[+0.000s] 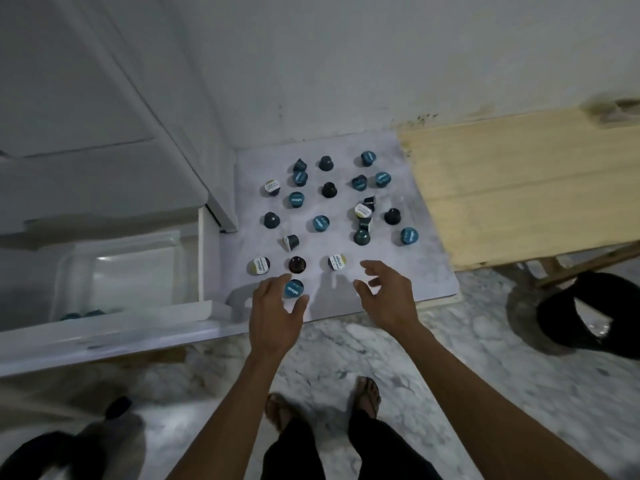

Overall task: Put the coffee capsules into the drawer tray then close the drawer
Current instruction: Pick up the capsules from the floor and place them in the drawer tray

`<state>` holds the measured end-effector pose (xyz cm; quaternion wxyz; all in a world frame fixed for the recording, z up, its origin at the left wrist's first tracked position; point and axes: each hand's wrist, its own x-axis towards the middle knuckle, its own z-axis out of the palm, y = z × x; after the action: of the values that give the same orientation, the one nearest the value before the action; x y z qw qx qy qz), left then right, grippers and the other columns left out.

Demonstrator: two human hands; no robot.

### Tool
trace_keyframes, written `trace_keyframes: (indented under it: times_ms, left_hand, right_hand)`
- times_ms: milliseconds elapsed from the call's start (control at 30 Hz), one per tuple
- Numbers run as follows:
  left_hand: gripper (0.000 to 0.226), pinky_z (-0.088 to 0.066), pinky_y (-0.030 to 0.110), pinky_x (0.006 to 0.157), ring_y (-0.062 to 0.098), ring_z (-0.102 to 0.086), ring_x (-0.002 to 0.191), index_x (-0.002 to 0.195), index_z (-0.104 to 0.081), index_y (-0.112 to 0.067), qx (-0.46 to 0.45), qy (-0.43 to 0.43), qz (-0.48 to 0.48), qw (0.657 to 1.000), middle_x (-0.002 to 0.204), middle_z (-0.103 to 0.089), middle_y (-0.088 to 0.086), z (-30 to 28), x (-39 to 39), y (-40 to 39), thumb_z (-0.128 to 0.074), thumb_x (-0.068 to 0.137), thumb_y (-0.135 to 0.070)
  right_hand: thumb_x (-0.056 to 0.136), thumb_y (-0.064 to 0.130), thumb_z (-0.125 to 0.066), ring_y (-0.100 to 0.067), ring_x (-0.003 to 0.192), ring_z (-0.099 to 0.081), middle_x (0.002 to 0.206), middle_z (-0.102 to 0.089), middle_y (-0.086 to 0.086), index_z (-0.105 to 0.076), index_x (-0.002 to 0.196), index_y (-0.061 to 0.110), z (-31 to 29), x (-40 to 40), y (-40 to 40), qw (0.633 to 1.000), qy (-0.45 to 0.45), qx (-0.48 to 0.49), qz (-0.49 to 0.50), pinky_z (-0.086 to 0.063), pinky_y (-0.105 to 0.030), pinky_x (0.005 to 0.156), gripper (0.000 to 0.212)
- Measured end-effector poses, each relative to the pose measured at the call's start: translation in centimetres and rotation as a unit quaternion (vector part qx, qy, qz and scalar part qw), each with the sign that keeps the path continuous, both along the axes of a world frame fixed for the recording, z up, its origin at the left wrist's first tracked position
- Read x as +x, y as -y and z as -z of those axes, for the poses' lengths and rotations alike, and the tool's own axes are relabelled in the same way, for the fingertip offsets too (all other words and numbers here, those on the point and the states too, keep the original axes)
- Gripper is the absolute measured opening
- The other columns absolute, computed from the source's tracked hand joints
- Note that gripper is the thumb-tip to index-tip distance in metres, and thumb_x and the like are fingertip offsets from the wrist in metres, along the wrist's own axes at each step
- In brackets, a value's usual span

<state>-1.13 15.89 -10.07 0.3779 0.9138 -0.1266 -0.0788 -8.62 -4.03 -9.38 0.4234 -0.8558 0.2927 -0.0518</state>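
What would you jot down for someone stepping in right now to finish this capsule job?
Left hand: open, fingers closing around a blue-lidded capsule at the near edge of the white board, not yet lifted.
Right hand: open, empty, hovering over the board.
Drawer: open; its clear tray holds a few capsules at the near end.
Left: about two dozen capsules are spread over the board; move them into the tray, then close the drawer.

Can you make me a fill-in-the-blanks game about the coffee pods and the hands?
1. The drawer beside the board is ____.
2. The left hand reaches for a capsule with a ____ lid.
3. The right hand holds ____.
4. Most capsules lie on the ____ board.

Missing words: open; blue; nothing; white
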Motion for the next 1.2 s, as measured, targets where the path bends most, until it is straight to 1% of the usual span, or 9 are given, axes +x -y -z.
trace_keyframes:
  times_ms: [133,200,267,400,500,767,1000,1100,1200]
  left_hand:
    - [0.057,-0.046,0.042,0.098,0.029,-0.052,0.118,0.128,-0.057,-0.011,0.012,0.0,-0.006,1.0,0.124,-0.059,0.011,2.7,0.3,1.0,-0.076,0.081,-0.035]
    - [0.06,-0.047,0.046,0.099,0.028,-0.052,0.119,0.129,-0.055,-0.013,-0.004,-0.004,-0.013,1.0,0.126,-0.058,0.009,4.3,0.7,1.1,-0.073,0.08,-0.041]
    - [0.059,-0.047,0.049,0.097,0.026,-0.053,0.118,0.129,-0.055,-0.014,-0.017,0.011,-0.018,1.0,0.126,-0.058,0.007,5.8,0.9,1.1,-0.071,0.081,-0.042]
    - [0.049,-0.048,0.047,0.096,0.024,-0.056,0.112,0.123,-0.06,-0.012,-0.018,0.06,-0.03,0.998,0.119,-0.063,0.006,7.7,0.7,1.1,-0.074,0.082,-0.035]
    - [0.039,-0.05,0.047,0.091,0.025,-0.058,0.108,0.116,-0.064,-0.009,-0.029,0.095,-0.032,0.995,0.114,-0.066,0.006,8.8,0.8,0.8,-0.076,0.084,-0.027]
    - [0.031,-0.052,0.045,0.086,0.024,-0.06,0.102,0.108,-0.067,-0.008,-0.048,0.127,-0.047,0.99,0.108,-0.068,0.006,9.3,1.2,1.1,-0.078,0.083,-0.023]
    - [0.034,-0.054,0.048,0.088,0.028,-0.062,0.106,0.113,-0.066,-0.005,-0.072,0.164,-0.041,0.983,0.113,-0.068,0.011,10.0,0.5,0.4,-0.078,0.082,-0.012]
    - [0.03,-0.055,0.04,0.087,0.024,-0.064,0.1,0.105,-0.07,-0.005,-0.086,0.133,-0.061,0.985,0.107,-0.07,0.006,9.1,0.6,0.4,-0.081,0.079,-0.013]
    - [0.03,-0.053,0.021,0.085,0.02,-0.064,0.095,0.102,-0.072,-0.007,-0.105,0.094,-0.093,0.986,0.104,-0.071,0.003,6.7,-0.1,0.7,-0.083,0.076,-0.015]
  right_hand:
    - [0.085,0.03,-0.072,-0.025,0.114,-0.059,0.129,-0.061,-0.006,-0.055,0.133,0.021,3.0,2.7,0.1,0.999,0.007,-0.022,-0.045,-0.046,-0.034,0.094,0.051]
    - [0.084,0.029,-0.073,-0.026,0.12,-0.053,0.132,-0.059,-0.006,-0.054,0.135,0.02,4.3,3.9,0.1,0.998,0.016,-0.034,-0.06,-0.04,-0.027,0.094,0.055]
    - [0.083,0.027,-0.075,-0.027,0.116,-0.052,0.128,-0.06,-0.007,-0.055,0.133,0.018,5.7,4.8,0.1,0.995,0.042,-0.059,-0.074,-0.04,-0.026,0.091,0.055]
    - [0.083,0.026,-0.074,-0.032,0.109,-0.057,0.12,-0.064,-0.009,-0.064,0.122,0.013,9.0,5.5,-0.3,0.984,0.111,-0.121,-0.076,-0.051,-0.044,0.088,0.042]
    - [0.087,0.026,-0.071,-0.031,0.103,-0.059,0.113,-0.068,-0.006,-0.068,0.115,0.013,10.8,5.7,-0.4,0.974,0.156,-0.156,-0.06,-0.05,-0.046,0.083,0.031]
    - [0.086,0.022,-0.076,-0.028,0.095,-0.06,0.104,-0.071,0.0,-0.069,0.107,0.012,10.9,5.7,-0.6,0.97,0.191,-0.148,-0.039,-0.051,-0.043,0.078,0.025]
    - [0.084,0.017,-0.077,-0.026,0.098,-0.06,0.105,-0.071,-0.005,-0.07,0.108,0.008,10.7,5.3,-0.2,0.969,0.2,-0.138,-0.047,-0.053,-0.038,0.084,0.026]
    - [0.082,0.017,-0.079,-0.025,0.093,-0.062,0.1,-0.072,-0.002,-0.072,0.102,0.008,9.8,5.4,-0.4,0.972,0.2,-0.117,-0.028,-0.054,-0.031,0.081,0.023]
    - [0.077,0.017,-0.082,-0.022,0.09,-0.063,0.098,-0.067,0.009,-0.072,0.099,0.01,7.5,5.0,-0.5,0.974,0.208,-0.092,-0.005,-0.048,-0.016,0.08,0.025]
